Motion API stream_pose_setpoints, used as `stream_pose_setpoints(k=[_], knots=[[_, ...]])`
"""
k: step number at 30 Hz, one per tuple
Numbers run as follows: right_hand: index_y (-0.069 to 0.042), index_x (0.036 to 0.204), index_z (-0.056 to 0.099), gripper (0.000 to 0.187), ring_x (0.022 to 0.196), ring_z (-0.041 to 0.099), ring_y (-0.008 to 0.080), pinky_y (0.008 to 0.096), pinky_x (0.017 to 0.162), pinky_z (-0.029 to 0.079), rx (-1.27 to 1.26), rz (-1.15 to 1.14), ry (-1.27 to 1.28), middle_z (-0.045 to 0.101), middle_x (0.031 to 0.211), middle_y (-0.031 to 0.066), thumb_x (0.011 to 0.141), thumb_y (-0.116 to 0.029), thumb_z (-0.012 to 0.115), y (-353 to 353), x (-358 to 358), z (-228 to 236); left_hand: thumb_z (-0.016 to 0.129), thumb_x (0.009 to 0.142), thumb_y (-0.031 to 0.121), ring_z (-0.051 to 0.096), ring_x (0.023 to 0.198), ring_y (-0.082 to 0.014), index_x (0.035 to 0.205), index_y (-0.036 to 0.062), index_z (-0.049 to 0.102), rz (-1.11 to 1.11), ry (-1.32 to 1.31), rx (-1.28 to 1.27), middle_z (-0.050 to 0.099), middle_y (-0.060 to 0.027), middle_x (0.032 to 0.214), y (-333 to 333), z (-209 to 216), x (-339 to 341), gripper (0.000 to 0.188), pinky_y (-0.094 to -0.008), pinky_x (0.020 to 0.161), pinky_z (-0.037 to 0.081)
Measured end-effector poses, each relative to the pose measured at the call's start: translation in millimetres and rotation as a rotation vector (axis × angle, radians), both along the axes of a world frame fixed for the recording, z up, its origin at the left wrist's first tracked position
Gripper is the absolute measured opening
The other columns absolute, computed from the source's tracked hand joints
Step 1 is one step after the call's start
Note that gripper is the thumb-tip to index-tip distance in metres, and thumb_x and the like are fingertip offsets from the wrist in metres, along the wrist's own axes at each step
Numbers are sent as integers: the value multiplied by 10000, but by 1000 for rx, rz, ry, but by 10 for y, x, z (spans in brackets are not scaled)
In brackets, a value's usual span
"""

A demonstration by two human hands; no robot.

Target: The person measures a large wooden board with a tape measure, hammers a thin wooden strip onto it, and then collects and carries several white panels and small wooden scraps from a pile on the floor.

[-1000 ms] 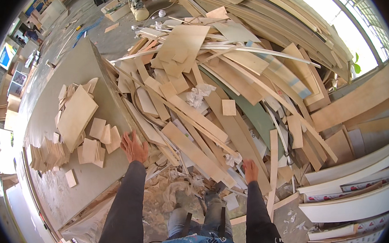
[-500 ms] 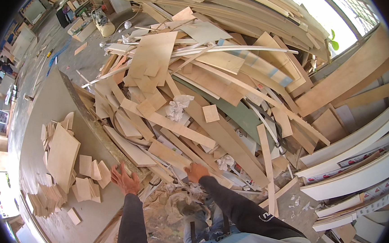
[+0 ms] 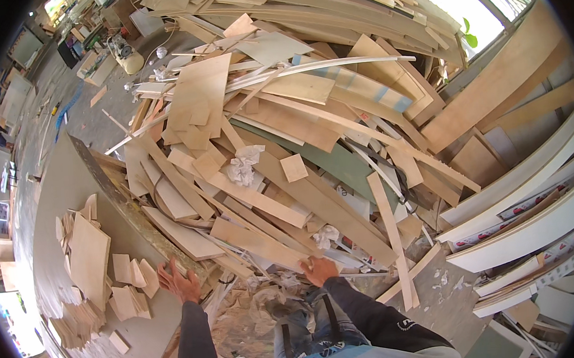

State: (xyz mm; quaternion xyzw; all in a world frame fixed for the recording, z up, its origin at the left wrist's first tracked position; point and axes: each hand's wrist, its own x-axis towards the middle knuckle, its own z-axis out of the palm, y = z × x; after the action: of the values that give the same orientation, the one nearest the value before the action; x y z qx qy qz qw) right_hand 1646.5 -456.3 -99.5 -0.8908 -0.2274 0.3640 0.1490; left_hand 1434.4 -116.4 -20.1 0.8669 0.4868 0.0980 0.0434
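My left hand (image 3: 180,283) is open, fingers spread, beside the edge of the large grey board (image 3: 129,210). Small wood offcuts (image 3: 128,303) lie on that board to its left, with a larger light wood piece (image 3: 90,256) leaning among them. My right hand (image 3: 320,270) is at the near end of a light wooden plank (image 3: 257,242) in the scrap pile, its fingers curled over that end. The plank's far end lies among other strips. A crumpled white paper (image 3: 326,236) lies just beyond the right hand.
A heap of wood scraps (image 3: 276,123) fills the middle, with stacked boards (image 3: 329,16) behind it. Curved white panels (image 3: 517,229) stand at the right. A loose strip (image 3: 392,238) sticks out near my right forearm. Crumpled brown paper (image 3: 243,315) lies by my feet.
My right hand has moved right and nearer to me, and more of the plank shows out of the pile. The left hand stays by the board's edge. My view has shifted slightly.
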Motion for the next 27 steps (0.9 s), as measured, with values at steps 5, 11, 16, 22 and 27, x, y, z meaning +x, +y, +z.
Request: stream_pose_setpoints(k=[5,11,16,22,27], knots=[[-45,1061,676,633,851,665,398,508,778,511,7,18,-67,701,847,204,924,-614,434,17,409,-72,674,724,170,281,1304,-404,1288,70,520,-4,23,-4,332,-209,1341,-18,52,44,594,-536,1088,206],[-83,952,710,496,807,661,362,494,768,511,124,-44,110,690,823,169,959,-508,454,339,909,-917,670,712,164,293,1283,-406,1285,63,524,-9,26,-4,336,-206,1330,29,9,-3,600,-544,1083,204],[-33,834,680,261,640,564,162,340,614,433,553,-531,-209,633,744,65,914,-233,532,893,2189,-2415,662,712,152,309,1251,-399,1267,46,532,-36,5,-57,337,-201,1312,76,8,214,579,-540,1064,212],[-29,842,644,190,803,597,239,380,620,456,848,-1045,51,625,789,108,923,-169,544,1730,3870,-2809,640,698,174,303,1242,-400,1251,16,537,-54,35,-93,325,-219,1308,128,-84,221,584,-547,1057,193],[6,1027,607,130,760,622,217,310,585,503,996,-1666,159,631,927,110,922,-70,595,2676,3779,-2542,628,682,181,301,1238,-410,1249,14,536,19,104,-94,321,-232,1312,66,12,47,598,-551,1059,187]])
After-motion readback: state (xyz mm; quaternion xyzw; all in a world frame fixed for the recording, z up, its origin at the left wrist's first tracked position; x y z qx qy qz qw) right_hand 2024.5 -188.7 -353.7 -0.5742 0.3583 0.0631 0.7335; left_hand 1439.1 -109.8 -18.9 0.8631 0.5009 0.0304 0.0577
